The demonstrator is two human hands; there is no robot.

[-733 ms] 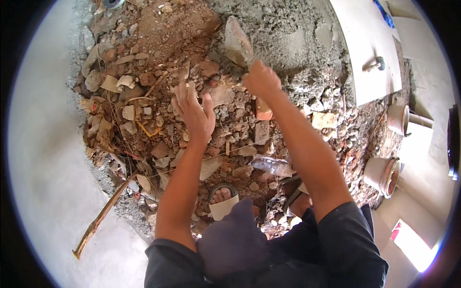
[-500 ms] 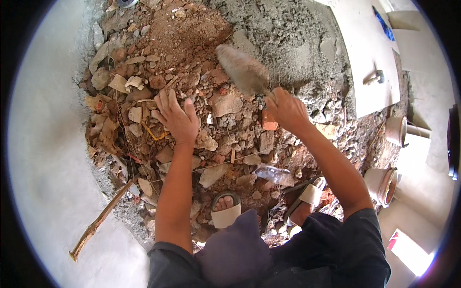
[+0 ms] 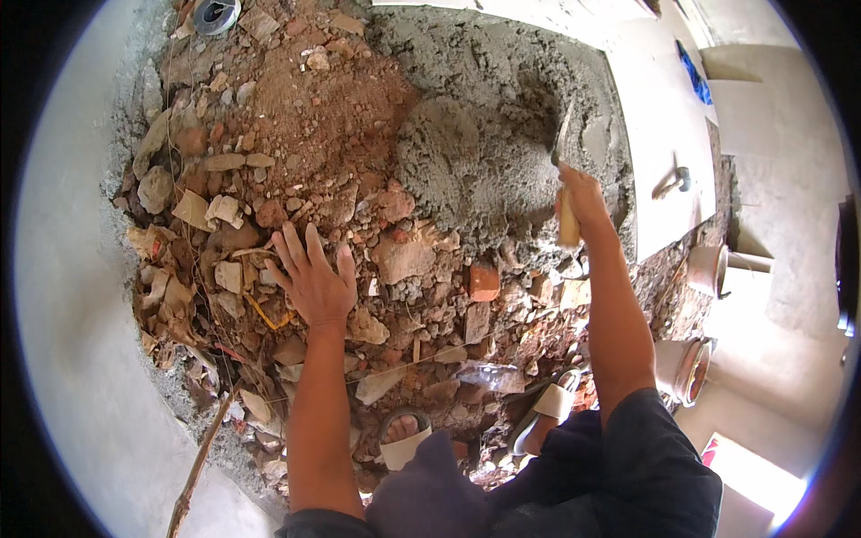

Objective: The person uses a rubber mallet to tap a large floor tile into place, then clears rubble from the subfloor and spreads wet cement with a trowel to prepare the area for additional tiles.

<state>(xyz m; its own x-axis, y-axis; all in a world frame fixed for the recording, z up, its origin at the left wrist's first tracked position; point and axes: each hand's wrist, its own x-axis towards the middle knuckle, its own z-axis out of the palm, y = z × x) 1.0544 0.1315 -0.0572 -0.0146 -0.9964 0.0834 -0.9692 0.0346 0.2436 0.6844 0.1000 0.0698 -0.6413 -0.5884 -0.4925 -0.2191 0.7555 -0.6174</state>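
Observation:
My right hand (image 3: 585,202) is closed round the pale wooden handle of a trowel (image 3: 564,134). The blade stands nearly edge-on against the right part of a bed of wet grey mortar (image 3: 484,166), next to a dark hollow. Fingers spread, my left hand (image 3: 316,280) is held over broken rubble (image 3: 404,260) to the left and holds nothing. Whether its palm rests on the stones cannot be made out. Reddish soil (image 3: 332,117) borders the mortar's left side, and an orange brick piece (image 3: 484,282) lies below it.
A large white tile (image 3: 650,99) adjoins the mortar on the right, with a hammer (image 3: 674,182) on it. Buckets (image 3: 686,368) stand at the right. A wooden stick (image 3: 199,462) lies lower left, a round grey roll (image 3: 217,15) upper left. Clear plastic (image 3: 491,377) lies near my sandals (image 3: 408,441).
My right hand has swung the trowel right, from the mortar's left edge to its right part, and the blade has turned edge-on. Mortar now covers more of that left edge. The view has shifted slightly.

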